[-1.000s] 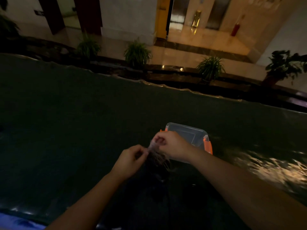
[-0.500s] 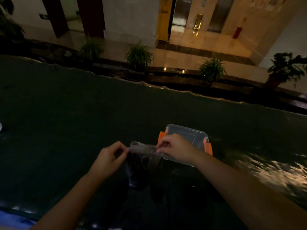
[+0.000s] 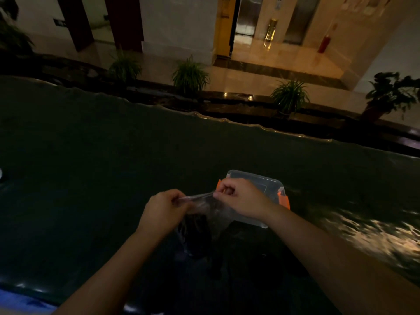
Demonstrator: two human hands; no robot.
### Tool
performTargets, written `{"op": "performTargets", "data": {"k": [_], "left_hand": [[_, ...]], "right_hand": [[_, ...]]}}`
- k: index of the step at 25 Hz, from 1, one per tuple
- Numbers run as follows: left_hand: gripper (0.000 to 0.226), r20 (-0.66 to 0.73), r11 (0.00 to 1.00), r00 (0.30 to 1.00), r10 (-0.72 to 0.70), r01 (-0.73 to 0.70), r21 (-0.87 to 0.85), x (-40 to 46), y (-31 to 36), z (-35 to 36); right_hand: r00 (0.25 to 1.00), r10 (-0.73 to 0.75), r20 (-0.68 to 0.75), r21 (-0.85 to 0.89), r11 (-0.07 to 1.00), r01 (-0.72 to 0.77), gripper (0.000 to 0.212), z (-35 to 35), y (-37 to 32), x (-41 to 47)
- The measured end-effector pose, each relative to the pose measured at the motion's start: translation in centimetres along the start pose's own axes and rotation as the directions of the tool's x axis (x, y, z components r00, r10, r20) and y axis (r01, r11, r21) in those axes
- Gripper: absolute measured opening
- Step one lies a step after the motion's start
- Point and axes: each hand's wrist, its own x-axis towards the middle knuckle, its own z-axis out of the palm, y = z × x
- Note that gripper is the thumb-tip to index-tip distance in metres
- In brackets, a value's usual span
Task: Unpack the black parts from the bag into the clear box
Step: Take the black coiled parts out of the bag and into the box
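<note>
Step in hand, by my read: opening the bag, nothing unpacked yet. Lower centre of frame, both hands hold a small clear crinkly plastic bag (image 3: pixel 204 206) by its top edge. Left hand (image 3: pixel 162 210) has fingers curled, pinching the bag's left corner; right hand (image 3: pixel 239 197) also curled, thumb & forefinger nipping the right corner. Mouth strip is pulled taut btwn them. Can't tell if the seal is parted or only stretched; too dim.

Black parts (image 3: pixel 197 233) hang as a dark clump in the bag's bottom, just below the left hand. Indiv. pieces not readable.

Clear rectangular plastic box w/ orange side latches (image 3: pixel 261 185) sits on the dark green table surface (image 3: pixel 91 178), right behind the right hand, centre-right of frame. Looks like a lid is on it, though I can't be sure; a darker patch shows through the top.

Next move prob. needs: get the mouth fully apart, make sure the box is open, then bring the bag over the box & tip, or pick parts out. Thin film + loose parts, so keep the mouth above the box before tilting.
</note>
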Motion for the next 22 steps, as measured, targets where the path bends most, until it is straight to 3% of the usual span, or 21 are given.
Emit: {"op": "performTargets", "data": {"k": [4,7,10,13,14,18,22], "left_hand": [[0.009,0.015,0.999,0.999,0.031,-0.030,-0.032,0.0,0.6,-0.4],[0.010,0.073,0.997,0.994,0.080,-0.078,-0.019,-0.3,1.1,-0.4],[0.013,0.093,0.993,0.989,0.115,-0.117,0.022,-0.6,1.5,-0.3],[0.006,0.056,0.984,0.983,0.176,-0.176,-0.003,-0.5,1.0,-0.2],[0.013,0.057,0.982,0.981,0.187,-0.185,-0.046,-0.3,0.3,-0.3],[0.102,0.225,0.985,0.966,0.127,-0.098,-0.139,-0.2,-4.8,0.9],[0.142,0.364,1.000,0.931,0.017,-0.008,-0.026,-0.1,-8.6,5.2]], "right_hand": [[0.994,-0.050,-0.101,-0.137,0.990,0.036,0.009,0.1,-0.9,-1.7],[0.982,-0.185,0.039,-0.303,0.934,0.188,0.024,2.0,-2.3,-3.0],[0.982,-0.154,0.111,-0.382,0.905,0.185,0.050,3.7,-2.9,-2.7],[0.979,-0.139,0.152,-0.446,0.874,0.194,0.033,3.5,-3.1,-1.9],[0.972,-0.148,0.183,-0.447,0.868,0.216,0.024,3.3,-3.2,-1.9],[0.952,-0.194,0.238,-0.436,0.854,0.283,0.006,2.2,-2.9,-3.0],[0.939,-0.212,0.271,-0.427,0.847,0.315,0.003,1.7,-1.8,-4.2]]}}
